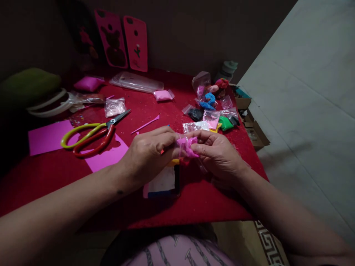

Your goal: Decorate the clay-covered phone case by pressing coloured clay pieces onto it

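Between both hands is a small clear plastic bag of bright pink modelling clay (188, 147), held above the red cloth. My left hand (154, 149) is closed on the bag's left side, its fingertips partly hidden. From the other side my right hand (219, 151) pinches the pink clay between thumb and forefinger. Just below them lies a phone case (162, 183) with white, blue, black and pink clay on it, its upper part covered by my left hand. Past the hands, a pink modelling tool (145, 124) rests on the cloth.
Scissors (94, 135) with yellow and red handles lie on pink paper (50, 137) at left. Several clay bags, among them a green one (226, 123), crowd the right back. Two decorated phone cases (135, 44) lean against the wall. Cardboard boxes (255, 129) stand beyond the right edge.
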A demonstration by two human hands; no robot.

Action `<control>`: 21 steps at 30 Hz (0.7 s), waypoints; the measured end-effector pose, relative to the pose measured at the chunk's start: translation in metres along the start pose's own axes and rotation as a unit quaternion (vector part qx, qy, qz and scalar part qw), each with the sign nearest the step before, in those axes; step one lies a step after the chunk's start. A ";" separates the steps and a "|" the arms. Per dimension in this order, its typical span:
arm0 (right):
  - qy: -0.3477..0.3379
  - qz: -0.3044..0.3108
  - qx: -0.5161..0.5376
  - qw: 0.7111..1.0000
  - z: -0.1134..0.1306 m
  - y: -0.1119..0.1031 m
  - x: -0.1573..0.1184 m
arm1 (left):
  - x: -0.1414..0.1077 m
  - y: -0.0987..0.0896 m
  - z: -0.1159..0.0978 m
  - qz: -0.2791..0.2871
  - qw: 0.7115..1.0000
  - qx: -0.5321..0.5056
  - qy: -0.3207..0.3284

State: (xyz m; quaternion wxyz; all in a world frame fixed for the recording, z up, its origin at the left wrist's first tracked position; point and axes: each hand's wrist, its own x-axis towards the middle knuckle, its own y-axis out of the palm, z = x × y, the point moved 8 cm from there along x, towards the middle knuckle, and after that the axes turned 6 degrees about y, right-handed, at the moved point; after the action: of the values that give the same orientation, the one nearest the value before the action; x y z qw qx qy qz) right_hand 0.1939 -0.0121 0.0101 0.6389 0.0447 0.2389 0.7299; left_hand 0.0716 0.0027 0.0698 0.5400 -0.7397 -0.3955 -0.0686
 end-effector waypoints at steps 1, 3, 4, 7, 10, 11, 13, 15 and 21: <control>-0.002 -0.001 -0.007 1.000 0.001 0.001 -0.001 | 0.000 0.001 -0.002 0.003 1.000 0.003 0.007; -0.004 -0.005 -0.017 1.000 0.001 0.002 -0.002 | 0.000 0.004 -0.005 0.007 1.000 0.004 0.019; -0.005 -0.008 -0.021 1.000 0.001 0.002 -0.003 | 0.000 0.005 -0.007 0.007 1.000 0.001 0.023; -0.028 -0.010 -0.031 0.999 0.002 0.004 -0.005 | 0.000 0.007 -0.009 0.012 1.000 -0.001 0.024; -0.060 -0.003 -0.049 0.997 0.003 0.007 -0.007 | -0.001 0.012 -0.006 0.038 0.999 0.014 -0.003; -0.065 -0.001 -0.055 0.996 0.003 0.007 -0.008 | -0.001 0.013 -0.004 0.046 0.999 0.016 -0.019; -0.063 0.004 -0.061 0.996 0.003 0.008 -0.009 | -0.002 0.013 -0.002 0.052 0.998 0.004 -0.045; -0.048 0.019 -0.061 0.997 0.001 0.010 -0.009 | -0.002 0.012 -0.003 0.047 0.997 -0.022 -0.057; -0.061 0.036 -0.046 0.996 0.004 0.007 -0.005 | -0.002 0.009 0.006 0.031 0.992 -0.058 -0.104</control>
State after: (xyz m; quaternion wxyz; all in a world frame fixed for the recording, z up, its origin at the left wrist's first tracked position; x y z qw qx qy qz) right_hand 0.1897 -0.0160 0.0180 0.6269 0.0681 0.1641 0.7586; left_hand 0.0744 0.0061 0.0593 0.4543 -0.7846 -0.4219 0.0023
